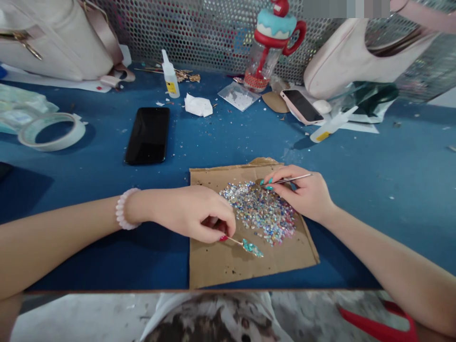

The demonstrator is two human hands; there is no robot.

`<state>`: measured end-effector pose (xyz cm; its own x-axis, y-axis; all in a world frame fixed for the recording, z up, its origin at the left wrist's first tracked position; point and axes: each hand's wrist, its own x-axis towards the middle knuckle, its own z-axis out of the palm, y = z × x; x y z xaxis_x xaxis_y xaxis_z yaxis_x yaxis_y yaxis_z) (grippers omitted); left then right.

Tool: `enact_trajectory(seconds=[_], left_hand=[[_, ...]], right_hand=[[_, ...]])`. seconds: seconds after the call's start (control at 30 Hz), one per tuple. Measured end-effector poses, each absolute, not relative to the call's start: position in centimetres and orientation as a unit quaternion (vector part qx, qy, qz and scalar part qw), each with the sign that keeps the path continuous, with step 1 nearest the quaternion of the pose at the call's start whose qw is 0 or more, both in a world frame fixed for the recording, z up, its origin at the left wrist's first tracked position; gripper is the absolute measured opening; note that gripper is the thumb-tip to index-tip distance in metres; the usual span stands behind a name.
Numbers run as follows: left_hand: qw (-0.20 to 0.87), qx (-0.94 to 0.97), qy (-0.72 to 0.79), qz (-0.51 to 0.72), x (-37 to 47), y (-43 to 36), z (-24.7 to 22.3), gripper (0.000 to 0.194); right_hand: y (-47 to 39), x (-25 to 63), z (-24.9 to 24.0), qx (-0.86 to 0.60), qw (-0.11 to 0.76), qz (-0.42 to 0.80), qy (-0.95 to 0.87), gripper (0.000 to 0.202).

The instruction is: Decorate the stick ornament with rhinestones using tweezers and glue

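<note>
My left hand (pixel 199 213) pinches the thin gold stem of a leaf-shaped hairpin-like piece (pixel 252 248), whose end is covered with turquoise stones. That piece hangs over the near part of a brown cardboard sheet (pixel 213 266). A pile of small glittering rhinestones (pixel 263 213), mostly clear, blue and pink, spreads across the cardboard. My right hand (pixel 302 192) grips slim metal tweezers (pixel 292 179) like a pen, at the pile's far right side. The tweezers' tips are close to the stones; whether they hold one is too small to tell.
Beyond the cardboard lie a black phone (pixel 147 135), a glue bottle (pixel 171 76), crumpled tissue (pixel 198 105) and a small plastic bag (pixel 238 95). A tape roll (pixel 52 133) is at left. A second glue bottle (pixel 333 126), a pink-cased phone (pixel 302 107) and a tumbler (pixel 261 52) stand at the back right.
</note>
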<state>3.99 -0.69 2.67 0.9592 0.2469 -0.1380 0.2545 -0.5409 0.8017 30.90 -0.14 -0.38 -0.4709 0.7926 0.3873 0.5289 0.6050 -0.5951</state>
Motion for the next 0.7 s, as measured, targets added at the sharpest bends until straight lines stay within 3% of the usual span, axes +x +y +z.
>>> enact_trajectory(seconds=[0.7], left_hand=[[0.455, 0.879, 0.139, 0.004, 4.05, -0.72, 2.58, 0.016]], right_hand=[[-0.08, 30.52, -0.28, -0.398, 0.336, 0.208, -0.828, 0.007]])
